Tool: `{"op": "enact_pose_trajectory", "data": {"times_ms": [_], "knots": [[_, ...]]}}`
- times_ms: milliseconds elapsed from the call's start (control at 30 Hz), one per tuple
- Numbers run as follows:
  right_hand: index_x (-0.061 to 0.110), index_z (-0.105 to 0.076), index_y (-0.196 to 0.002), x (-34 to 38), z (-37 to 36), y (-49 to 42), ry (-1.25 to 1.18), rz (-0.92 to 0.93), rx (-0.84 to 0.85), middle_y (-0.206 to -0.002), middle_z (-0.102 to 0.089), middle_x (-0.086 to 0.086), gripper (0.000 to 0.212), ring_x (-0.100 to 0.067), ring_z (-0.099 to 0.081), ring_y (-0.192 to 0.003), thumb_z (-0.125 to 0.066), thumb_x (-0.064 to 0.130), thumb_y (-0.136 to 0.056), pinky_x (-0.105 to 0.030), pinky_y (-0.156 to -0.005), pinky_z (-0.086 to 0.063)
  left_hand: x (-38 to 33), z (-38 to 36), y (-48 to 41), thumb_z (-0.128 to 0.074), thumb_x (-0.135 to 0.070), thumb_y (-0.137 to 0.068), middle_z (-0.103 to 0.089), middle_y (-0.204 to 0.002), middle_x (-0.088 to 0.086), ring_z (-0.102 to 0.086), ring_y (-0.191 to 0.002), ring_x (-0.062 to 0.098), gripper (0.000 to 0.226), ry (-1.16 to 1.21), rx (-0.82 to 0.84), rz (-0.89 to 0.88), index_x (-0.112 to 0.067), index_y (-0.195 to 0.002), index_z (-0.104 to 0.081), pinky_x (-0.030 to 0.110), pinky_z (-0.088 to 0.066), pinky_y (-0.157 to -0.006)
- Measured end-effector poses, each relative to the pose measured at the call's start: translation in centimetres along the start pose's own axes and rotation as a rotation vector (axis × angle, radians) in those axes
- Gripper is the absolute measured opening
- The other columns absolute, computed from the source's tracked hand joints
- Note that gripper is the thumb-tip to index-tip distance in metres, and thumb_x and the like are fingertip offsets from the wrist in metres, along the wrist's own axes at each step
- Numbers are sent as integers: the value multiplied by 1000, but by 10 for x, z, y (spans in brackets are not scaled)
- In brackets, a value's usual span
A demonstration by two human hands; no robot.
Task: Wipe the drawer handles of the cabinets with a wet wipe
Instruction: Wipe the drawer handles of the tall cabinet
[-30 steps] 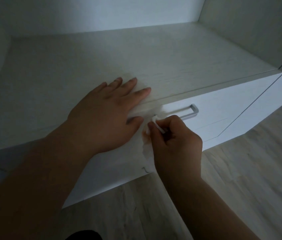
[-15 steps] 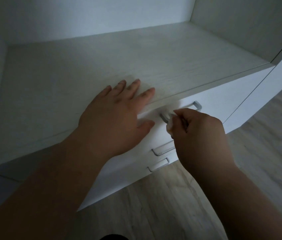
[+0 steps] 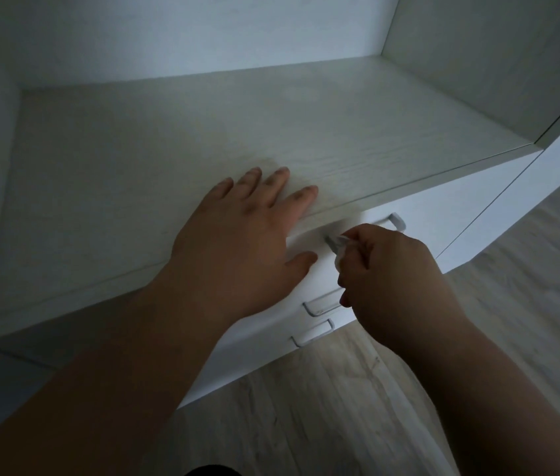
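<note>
in a dim room with pale wood floor (image 3: pixel 306 407), the left hand (image 3: pixel 237 242) lies flat, fingers spread, on the white counter (image 3: pixel 306 139) above the top drawer handle (image 3: pixel 397 221), where the right hand (image 3: pixel 385 269) pinches a wet wipe (image 3: pixel 340 243) at its left end.

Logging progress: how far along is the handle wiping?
Nothing visibly finished. Right hand pinches a white wet wipe on the top silver bar handle; left hand rests flat on the pale cabinet top. To do: middle silver handle, bottom silver handle.
</note>
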State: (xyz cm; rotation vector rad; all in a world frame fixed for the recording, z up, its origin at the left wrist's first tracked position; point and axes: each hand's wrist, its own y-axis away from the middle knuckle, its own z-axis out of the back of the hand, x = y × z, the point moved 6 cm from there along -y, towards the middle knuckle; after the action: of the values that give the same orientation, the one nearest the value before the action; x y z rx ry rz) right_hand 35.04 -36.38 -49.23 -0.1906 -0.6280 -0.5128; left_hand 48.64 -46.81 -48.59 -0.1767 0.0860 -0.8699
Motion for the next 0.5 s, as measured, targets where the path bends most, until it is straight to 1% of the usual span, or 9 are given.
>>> {"op": "enact_pose_trajectory", "data": {"times_ms": [67, 133, 167, 233, 300, 333, 367, 467, 500], "knots": [[25, -71, -90, -4, 3, 1, -203, -76, 8, -64, -71, 5, 26, -5, -68, -54, -49, 23, -103, -24, -57, -53, 1, 0, 0, -33, -74, -89, -22, -172, 0, -23, -157, 27, 79, -5, -10, -1, -43, -161, -19, 47, -21, -127], [27, -72, -88, -3, 5, 5, -356, -118, -29, -66, -72, 4, 26, -6, -69, -54, -51, 22, -103, -26, -57, -55, 1, 0, 1, -34, -74, -89, -24, -172, 1, -25, -157, 27, 80, -2, -12, -6, -42, -161, -20, 47, -22, -127], [27, -72, -91, -3, 5, 8, -324, -91, -81, -66, -72, 4, 25, -7, -69, -56, -51, 23, -103, -29, -59, -56, 1, 0, 1, -34, -74, -89, -23, -172, 0, -24, -157, 27, 80, 3, -13, -6, -43, -161, -20, 47, -21, -127], [25, -72, -104, -1, 1, 10, -39, 24, -154, -67, -68, 4, 25, -10, -66, -60, -47, 24, -105, -34, -62, -56, 2, -1, 1, -34, -74, -89, -21, -173, -1, -22, -157, 26, 80, 12, -17, -4, -43, -161, -19, 46, -19, -128], [23, -68, -111, 4, -7, 7, 251, 87, -96, -70, -66, 4, 25, -14, -63, -64, -44, 24, -105, -38, -64, -56, 3, -1, 0, -37, -73, -90, -23, -172, 0, -24, -157, 27, 79, 8, -28, -12, -43, -160, -20, 47, -21, -127], [23, -68, -107, 3, -8, 4, 254, 64, -61, -70, -66, 3, 24, -16, -64, -64, -43, 23, -105, -39, -65, -57, 3, -1, 0, -39, -73, -90, -24, -171, 1, -26, -156, 28, 78, 4, -33, -15, -42, -160, -21, 47, -23, -127], [23, -68, -101, 1, -5, 0, 195, 43, -38, -68, -67, 3, 25, -16, -66, -63, -44, 23, -105, -39, -64, -58, 3, -1, 0, -39, -73, -90, -26, -171, 1, -28, -155, 29, 78, 0, -36, -16, -42, -159, -23, 48, -24, -126], [21, -71, -84, -6, 6, 1, -384, -157, -35, -64, -70, 0, 29, -12, -67, -54, -49, 21, -103, -35, -60, -55, 3, -1, -1, -38, -74, -89, -30, -169, 2, -31, -154, 30, 77, -1, -39, -11, -40, -158, -27, 49, -27, -124], [21, -72, -83, -5, 6, 3, -468, -182, -46, -65, -70, 0, 30, -12, -67, -54, -49, 23, -103, -35, -60, -55, 3, 0, -1, -37, -75, -89, -31, -169, 2, -32, -153, 30, 77, 1, -42, -8, -40, -158, -29, 50, -28, -124]]}}
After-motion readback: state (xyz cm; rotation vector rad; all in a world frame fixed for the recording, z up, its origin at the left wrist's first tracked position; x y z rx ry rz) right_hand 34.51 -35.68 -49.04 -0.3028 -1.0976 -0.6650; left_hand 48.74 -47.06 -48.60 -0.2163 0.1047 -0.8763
